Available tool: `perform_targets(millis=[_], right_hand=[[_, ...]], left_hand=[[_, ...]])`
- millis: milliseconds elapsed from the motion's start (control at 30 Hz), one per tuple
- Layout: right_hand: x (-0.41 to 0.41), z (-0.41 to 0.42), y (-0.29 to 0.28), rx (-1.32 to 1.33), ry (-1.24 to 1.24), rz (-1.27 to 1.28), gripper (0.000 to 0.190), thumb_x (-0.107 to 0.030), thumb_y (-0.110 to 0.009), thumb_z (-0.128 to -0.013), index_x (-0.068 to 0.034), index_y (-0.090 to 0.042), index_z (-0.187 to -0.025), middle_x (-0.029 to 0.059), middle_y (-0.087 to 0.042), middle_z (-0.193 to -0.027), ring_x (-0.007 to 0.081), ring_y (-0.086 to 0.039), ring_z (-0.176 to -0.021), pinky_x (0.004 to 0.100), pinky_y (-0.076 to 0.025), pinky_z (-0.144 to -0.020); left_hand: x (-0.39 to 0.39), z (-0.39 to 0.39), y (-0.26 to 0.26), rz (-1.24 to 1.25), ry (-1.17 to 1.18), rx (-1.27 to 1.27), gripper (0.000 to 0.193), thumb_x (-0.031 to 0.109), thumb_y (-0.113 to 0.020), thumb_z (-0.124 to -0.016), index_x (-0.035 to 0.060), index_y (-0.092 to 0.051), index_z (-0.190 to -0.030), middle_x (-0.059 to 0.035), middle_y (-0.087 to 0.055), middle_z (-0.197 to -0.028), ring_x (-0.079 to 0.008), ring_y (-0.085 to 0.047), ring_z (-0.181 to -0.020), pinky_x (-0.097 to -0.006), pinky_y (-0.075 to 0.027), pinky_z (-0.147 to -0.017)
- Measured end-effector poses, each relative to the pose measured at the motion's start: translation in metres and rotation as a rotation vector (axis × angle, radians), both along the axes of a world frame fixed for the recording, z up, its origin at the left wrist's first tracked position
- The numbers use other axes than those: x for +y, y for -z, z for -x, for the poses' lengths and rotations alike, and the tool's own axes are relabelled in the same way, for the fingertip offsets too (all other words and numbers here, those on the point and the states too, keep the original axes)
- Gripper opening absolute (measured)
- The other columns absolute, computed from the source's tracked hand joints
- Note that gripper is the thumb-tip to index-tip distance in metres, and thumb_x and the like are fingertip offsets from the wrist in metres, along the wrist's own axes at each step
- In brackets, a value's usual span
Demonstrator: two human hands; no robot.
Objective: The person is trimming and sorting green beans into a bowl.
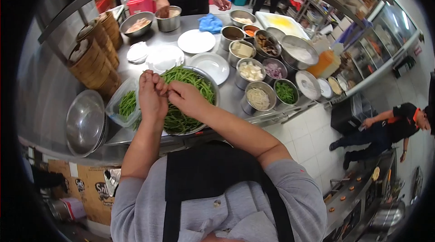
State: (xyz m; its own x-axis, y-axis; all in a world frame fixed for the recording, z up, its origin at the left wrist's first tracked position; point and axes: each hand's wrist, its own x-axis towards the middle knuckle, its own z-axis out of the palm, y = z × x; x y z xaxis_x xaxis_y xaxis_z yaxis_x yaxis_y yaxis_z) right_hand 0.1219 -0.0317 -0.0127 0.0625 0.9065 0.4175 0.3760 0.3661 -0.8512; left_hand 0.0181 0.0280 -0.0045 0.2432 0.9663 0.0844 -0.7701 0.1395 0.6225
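My left hand (153,94) and my right hand (187,97) meet over the left rim of a large metal bowl filled with long green beans (190,85). The fingers of both hands are curled close together, and a bit of green shows by the fingertips; a bean pinched between them is too small to make out for certain. Left of my left hand stands a clear plastic bag (115,109) with shorter green bean pieces (128,104) in it. White plates (209,67) lie just beyond the bowl.
Empty metal bowls (85,123) stand at the left, below stacked bamboo steamers (91,65). Metal containers of chopped foods (260,97) crowd the right side. Across the steel table (163,41), a person reaches into a metal pot (169,21). Another person (390,126) walks at the right. A shelf edge runs overhead.
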Motion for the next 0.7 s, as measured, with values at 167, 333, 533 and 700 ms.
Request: perform_targets(millis=[167, 333, 533, 700], right_hand=[[-0.004, -0.012, 0.011, 0.049, -0.086, -0.028, 0.012, -0.011, -0.048, -0.078, 0.001, -0.052, -0.077, 0.0158, -0.052, -0.069, 0.0257, -0.052, -0.062, 0.0340, -0.042, -0.060], [-0.010, -0.037, 0.018, 0.114, 0.023, 0.063, 0.017, -0.017, -0.050, -0.082, 0.000, -0.049, -0.082, 0.0165, -0.052, -0.071, 0.0284, -0.053, -0.066, 0.0358, -0.042, -0.062], [-0.020, -0.045, 0.009, 0.039, 0.016, 0.102, 0.015, -0.015, -0.053, -0.083, 0.000, -0.048, -0.084, 0.0175, -0.053, -0.076, 0.0332, -0.052, -0.070, 0.0377, -0.042, -0.063], [-0.018, -0.048, 0.023, -0.195, 0.078, -0.021, 0.014, -0.009, -0.052, -0.078, 0.000, -0.047, -0.087, 0.0182, -0.052, -0.081, 0.0354, -0.053, -0.076, 0.0408, -0.043, -0.066]], left_hand=[[0.002, 0.004, -0.001, 0.071, 0.201, 0.016, 0.009, 0.017, -0.043, -0.093, 0.0073, -0.045, -0.093, 0.0021, -0.036, -0.066, -0.0056, -0.033, -0.052, -0.0188, -0.025, -0.043], [-0.003, 0.003, 0.002, 0.036, 0.329, 0.389, 0.011, 0.019, -0.046, -0.092, 0.0081, -0.050, -0.090, 0.0030, -0.038, -0.062, -0.0053, -0.034, -0.051, -0.0180, -0.026, -0.043], [-0.009, -0.003, 0.031, -0.779, 0.098, 1.142, 0.015, 0.016, -0.049, -0.089, 0.0020, -0.054, -0.089, -0.0096, -0.054, -0.066, -0.0177, -0.050, -0.059, -0.0305, -0.040, -0.053], [-0.018, -0.001, 0.008, -0.918, 0.225, 1.398, 0.014, 0.011, -0.049, -0.087, -0.0026, -0.053, -0.086, -0.0202, -0.054, -0.074, -0.0325, -0.053, -0.068, -0.0369, -0.041, -0.064]])
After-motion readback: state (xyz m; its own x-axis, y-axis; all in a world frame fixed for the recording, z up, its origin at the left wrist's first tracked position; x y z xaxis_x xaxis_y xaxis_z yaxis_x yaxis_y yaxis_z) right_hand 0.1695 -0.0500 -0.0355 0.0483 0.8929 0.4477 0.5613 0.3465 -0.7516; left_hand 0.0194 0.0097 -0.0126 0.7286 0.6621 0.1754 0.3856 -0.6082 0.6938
